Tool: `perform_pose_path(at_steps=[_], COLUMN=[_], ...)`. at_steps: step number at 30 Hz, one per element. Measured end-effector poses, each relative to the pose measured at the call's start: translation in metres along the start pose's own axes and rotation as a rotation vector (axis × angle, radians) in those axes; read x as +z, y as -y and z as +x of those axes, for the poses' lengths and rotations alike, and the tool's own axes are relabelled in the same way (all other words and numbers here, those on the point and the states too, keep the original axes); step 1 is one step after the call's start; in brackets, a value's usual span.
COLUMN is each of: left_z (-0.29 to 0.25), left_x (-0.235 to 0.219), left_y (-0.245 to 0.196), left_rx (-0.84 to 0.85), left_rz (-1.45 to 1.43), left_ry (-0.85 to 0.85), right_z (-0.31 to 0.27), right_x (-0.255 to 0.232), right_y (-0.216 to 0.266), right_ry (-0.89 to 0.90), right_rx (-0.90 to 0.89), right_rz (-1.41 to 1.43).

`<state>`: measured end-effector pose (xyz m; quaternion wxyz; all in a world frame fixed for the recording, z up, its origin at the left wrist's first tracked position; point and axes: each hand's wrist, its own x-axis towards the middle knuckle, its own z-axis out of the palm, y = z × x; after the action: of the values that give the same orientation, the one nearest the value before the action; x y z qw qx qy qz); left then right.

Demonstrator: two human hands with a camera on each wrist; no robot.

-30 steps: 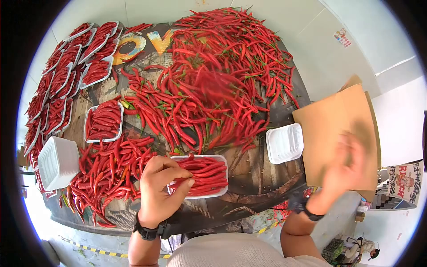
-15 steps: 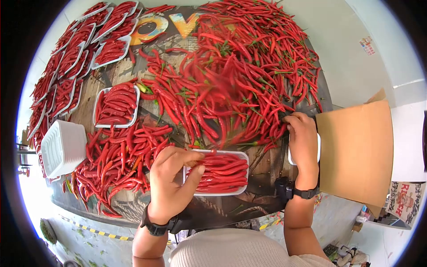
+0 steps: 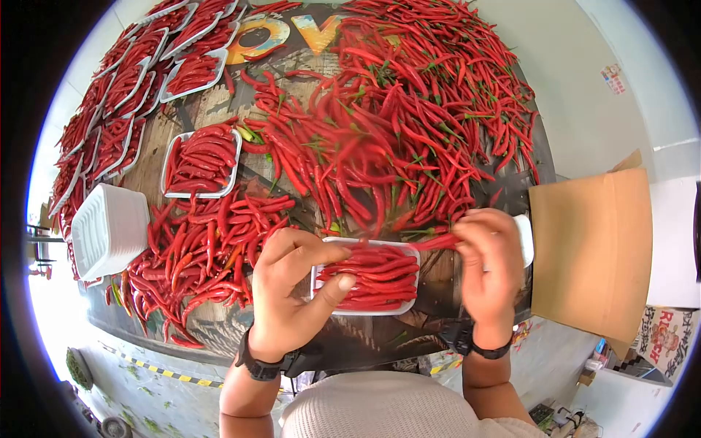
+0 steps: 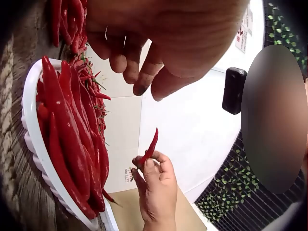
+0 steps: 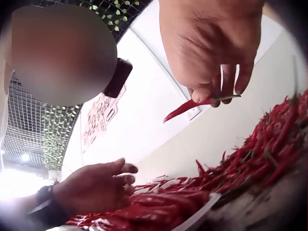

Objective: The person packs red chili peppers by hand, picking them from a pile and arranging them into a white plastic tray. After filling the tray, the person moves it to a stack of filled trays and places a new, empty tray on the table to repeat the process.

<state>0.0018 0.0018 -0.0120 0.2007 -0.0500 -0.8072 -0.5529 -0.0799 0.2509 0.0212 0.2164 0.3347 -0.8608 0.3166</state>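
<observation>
In the head view, the left hand is over the left end of a white tray filled with red chilies. Its thumb and fingers are spread apart, and the left wrist view shows nothing between them. The right hand, just right of that tray, pinches one red chili between thumb and fingers. That chili has a green stem on the finger side in the right wrist view. In the left wrist view the chili points upward from the right hand.
Stacked empty white trays stand at the left, near loose chilies. Another filled tray lies behind them, with more filled trays at the far left. A large chili heap covers the back. A cardboard box is at the right.
The right hand came from the box side to the heap's edge, then moved toward the filled tray with a chili in its fingers. The left hand stays beside the tray, its thumb and fingers wider apart.
</observation>
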Motion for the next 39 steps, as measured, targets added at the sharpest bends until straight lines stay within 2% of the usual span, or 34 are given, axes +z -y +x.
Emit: perform_pose_path(at_steps=[1, 3, 5, 7, 9, 11, 13, 15, 17, 19, 25, 28, 30, 31, 33, 34, 36, 37, 39], left_z=[0.0, 0.002, 0.002, -0.001, -0.003, -0.004, -0.004, -0.003, -0.003, -0.003, -0.004, -0.003, -0.003, -0.003, -0.003, -0.003, -0.003, -0.003, -0.003], left_x=[-0.001, -0.001, -0.002, -0.002, -0.001, -0.001, 0.001, 0.001, 0.001, 0.002, 0.002, 0.001, 0.001, 0.0, 0.0, -0.001, -0.002, -0.001, 0.001], left_y=[-0.001, -0.006, -0.007, -0.004, -0.003, -0.003, -0.006, -0.009, -0.01, -0.009, -0.011, -0.007, -0.006, -0.006, -0.006, -0.006, -0.005, -0.005, -0.008], left_rx=[0.033, 0.037, 0.043, 0.05, 0.052, 0.017, -0.006, -0.028, -0.038, -0.026, -0.146, -0.1, -0.1, -0.102, -0.098, -0.096, -0.081, -0.068, -0.072], left_rz=[-0.002, 0.006, 0.016, 0.085, 0.095, 0.087, 0.072, 0.055, 0.051, 0.055, -0.014, -0.037, -0.043, -0.05, -0.064, -0.078, -0.043, -0.01, -0.009], left_ry=[0.01, 0.045, 0.089, 0.156, 0.156, 0.13, 0.13, 0.129, 0.152, 0.177, 0.21, 0.228, 0.236, 0.239, 0.24, 0.241, 0.253, 0.266, 0.284], right_z=[-0.002, 0.004, 0.006, 0.004, -0.002, -0.002, -0.004, -0.009, -0.015, -0.021, -0.026, -0.027, -0.028, -0.029, -0.03, -0.03, -0.028, -0.027, -0.027], right_x=[0.011, 0.016, 0.02, 0.019, 0.02, 0.02, 0.015, 0.011, 0.01, 0.012, 0.013, 0.012, 0.012, 0.012, 0.011, 0.01, 0.006, 0.0, -0.018], right_y=[0.003, 0.015, 0.027, 0.033, 0.037, 0.038, 0.04, 0.031, 0.026, 0.025, 0.017, 0.014, 0.014, 0.014, 0.014, 0.014, 0.014, 0.011, 0.004], right_ry=[-0.005, 0.125, 0.12, 0.125, 0.151, 0.094, 0.047, 0.04, 0.134, 0.132, 0.195, 0.23, 0.275, 0.275, 0.364, 0.367, 0.381, 0.387, 0.391], right_rx=[-0.058, -0.141, -0.17, -0.141, -0.069, -0.068, 0.13, 0.163, 0.217, 0.254, 0.228, 0.237, 0.31, 0.309, 0.373, 0.37, 0.49, 0.488, 0.385], right_rz=[0.026, 0.056, 0.129, 0.136, 0.247, 0.254, 0.266, 0.316, 0.39, 0.413, 0.561, 0.662, 0.833, 0.832, 1.035, 1.034, 1.034, 1.026, 0.829])
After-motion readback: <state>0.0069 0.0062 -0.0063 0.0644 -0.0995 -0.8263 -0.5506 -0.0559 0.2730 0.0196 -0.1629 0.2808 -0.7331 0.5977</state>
